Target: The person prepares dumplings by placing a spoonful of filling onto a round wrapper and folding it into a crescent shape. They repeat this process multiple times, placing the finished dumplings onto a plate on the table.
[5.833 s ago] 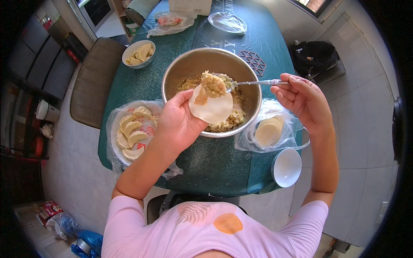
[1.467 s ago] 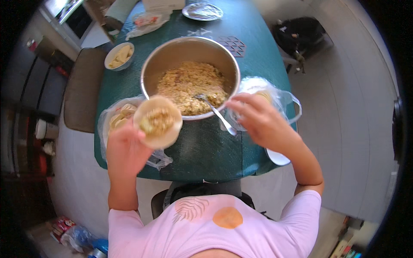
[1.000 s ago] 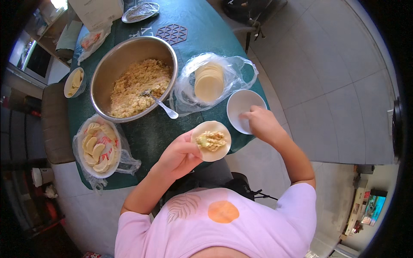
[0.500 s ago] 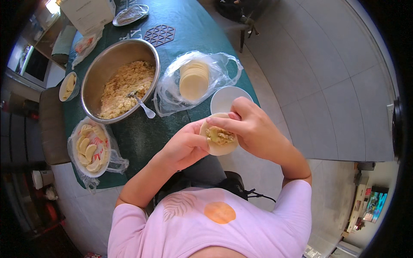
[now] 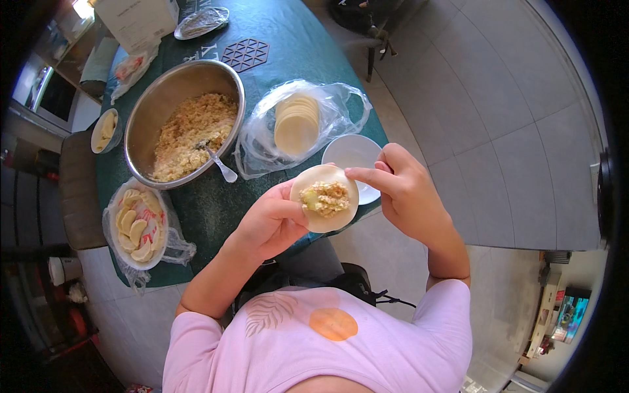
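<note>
My left hand [image 5: 268,221] pinches the left edge of a round dumpling wrapper [image 5: 346,215], held flat and open above the table's near edge. A mound of crumbly yellowish filling [image 5: 327,198] sits in its middle. At the wrapper's upper right rim is the stretched index finger of my right hand [image 5: 409,196]; its other fingers are bent and grip nothing. Just beyond stands a white bowl [image 5: 354,149], partly covered by that hand. To its left, a stack of wrappers [image 5: 297,128] lies in a clear plastic bag [image 5: 261,137].
A large steel bowl [image 5: 139,118] of filling holds a spoon [image 5: 227,171]. Folded dumplings [image 5: 137,230] lie on a bag-covered plate [image 5: 157,255] at left. Farther off are a small bowl [image 5: 100,145], a dark trivet [image 5: 246,54], a wrapped dish [image 5: 201,23] and a white box [image 5: 139,23].
My right hand has loosened from the wrapper and shifted right, leaving only its index finger at the rim. The wrapper has moved slightly left and now lies flatter, its filling more exposed.
</note>
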The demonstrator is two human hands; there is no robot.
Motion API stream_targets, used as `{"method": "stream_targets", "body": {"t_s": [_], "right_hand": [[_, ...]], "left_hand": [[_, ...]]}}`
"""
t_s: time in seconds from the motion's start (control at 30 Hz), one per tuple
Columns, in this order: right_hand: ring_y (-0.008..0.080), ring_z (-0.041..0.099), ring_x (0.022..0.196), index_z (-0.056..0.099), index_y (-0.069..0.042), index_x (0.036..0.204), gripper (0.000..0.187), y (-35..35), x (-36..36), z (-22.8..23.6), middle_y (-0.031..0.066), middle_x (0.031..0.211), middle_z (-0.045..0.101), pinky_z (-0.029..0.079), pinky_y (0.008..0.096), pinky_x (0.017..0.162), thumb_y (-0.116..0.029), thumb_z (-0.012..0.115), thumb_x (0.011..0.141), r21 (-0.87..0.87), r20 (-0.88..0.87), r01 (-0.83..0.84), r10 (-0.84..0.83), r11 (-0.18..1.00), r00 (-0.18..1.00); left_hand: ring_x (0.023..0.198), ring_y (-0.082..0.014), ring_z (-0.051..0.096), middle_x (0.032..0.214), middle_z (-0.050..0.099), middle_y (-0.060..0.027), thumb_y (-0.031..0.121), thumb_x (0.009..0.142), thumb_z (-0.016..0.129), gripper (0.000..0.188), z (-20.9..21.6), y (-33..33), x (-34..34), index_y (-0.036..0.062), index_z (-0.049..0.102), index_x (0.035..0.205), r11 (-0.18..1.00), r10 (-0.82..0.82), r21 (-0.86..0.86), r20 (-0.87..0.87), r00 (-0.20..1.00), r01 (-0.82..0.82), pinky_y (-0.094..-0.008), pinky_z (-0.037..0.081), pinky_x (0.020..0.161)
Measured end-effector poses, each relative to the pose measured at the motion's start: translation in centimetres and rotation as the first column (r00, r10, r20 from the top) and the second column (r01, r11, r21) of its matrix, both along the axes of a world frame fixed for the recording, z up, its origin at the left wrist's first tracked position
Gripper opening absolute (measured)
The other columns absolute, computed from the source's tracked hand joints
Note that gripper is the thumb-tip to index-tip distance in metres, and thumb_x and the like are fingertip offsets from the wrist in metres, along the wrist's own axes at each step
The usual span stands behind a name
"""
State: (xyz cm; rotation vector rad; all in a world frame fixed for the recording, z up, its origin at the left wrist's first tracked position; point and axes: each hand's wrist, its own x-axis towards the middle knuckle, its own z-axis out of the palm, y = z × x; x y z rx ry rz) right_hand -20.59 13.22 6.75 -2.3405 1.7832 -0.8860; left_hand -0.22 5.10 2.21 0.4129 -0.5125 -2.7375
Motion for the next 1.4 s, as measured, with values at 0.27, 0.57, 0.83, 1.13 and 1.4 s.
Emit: {"method": "stream_targets", "body": {"t_s": [0.27, 0.57, 0.83, 1.13, 1.4], "right_hand": [[0.0247, 0.052, 0.071, 0.068, -0.013, 0.105, 0.041, 0.3, -0.9, -1.4, 0.0097, 0.077, 0.047, 0.043, 0.0336, 0.06, 0.011, 0.054, 0.074, 0.073, 0.086, 0.046, -0.052, 0.996, 0.995], [0.0282, 0.061, 0.08, 0.068, -0.008, 0.086, 0.018, -1.9, -1.3, -7.2, 0.0131, 0.084, 0.057, 0.05, 0.0391, 0.068, -0.001, 0.056, 0.076, 0.342, -0.433, 0.134, 0.029, 0.93, 0.901], [0.0237, 0.05, 0.065, 0.069, -0.01, 0.102, 0.042, 0.0, 0.1, -0.3, 0.0097, 0.073, 0.044, 0.042, 0.032, 0.059, 0.014, 0.05, 0.073, 0.096, 0.287, 0.008, -0.036, 0.995, 0.957], [0.0233, 0.053, 0.068, 0.066, -0.009, 0.105, 0.039, 1.0, 0.2, -0.9, 0.0095, 0.079, 0.049, 0.044, 0.0313, 0.059, 0.012, 0.057, 0.075, 0.022, 0.361, -0.065, 0.053, 0.998, 0.931], [0.0207, 0.059, 0.071, 0.066, -0.006, 0.097, 0.026, 0.0, 0.7, -2.2, 0.0099, 0.085, 0.058, 0.049, 0.0286, 0.059, 0.005, 0.069, 0.075, -0.08, 0.414, -0.14, 0.161, 0.987, 0.896]], "left_hand": [[0.118, -0.0256, 0.052, 0.127, 0.05, -0.0163, -0.012, 0.065, 0.048, 0.071, 0.0, -0.9, 0.2, -0.0037, 0.036, 0.134, 0.996, 0.087, -0.03, -0.041, 0.995, -0.088, -0.0375, 0.039, 0.104], [0.118, -0.0282, 0.052, 0.126, 0.05, -0.0192, -0.011, 0.068, 0.048, 0.066, -0.4, -1.7, 0.4, -0.007, 0.035, 0.132, 0.992, 0.126, 0.014, -0.066, 0.99, -0.125, -0.039, 0.04, 0.103], [0.12, -0.0288, 0.051, 0.127, 0.049, -0.0201, -0.009, 0.067, 0.049, 0.065, 0.3, -1.9, -0.1, -0.0071, 0.036, 0.131, 0.995, 0.098, 0.02, -0.064, 0.993, -0.097, -0.0398, 0.039, 0.104], [0.118, -0.0295, 0.052, 0.124, 0.05, -0.0205, -0.009, 0.068, 0.049, 0.062, 0.5, -2.0, -0.2, -0.0072, 0.037, 0.129, 0.988, 0.155, 0.016, -0.078, 0.985, -0.154, -0.0395, 0.039, 0.104], [0.112, -0.0237, 0.056, 0.118, 0.055, -0.016, -0.008, 0.073, 0.057, 0.054, 0.8, -1.3, -0.1, -0.0043, 0.042, 0.125, 0.997, 0.069, 0.022, -0.02, 0.997, -0.068, -0.0352, 0.045, 0.098]]}}
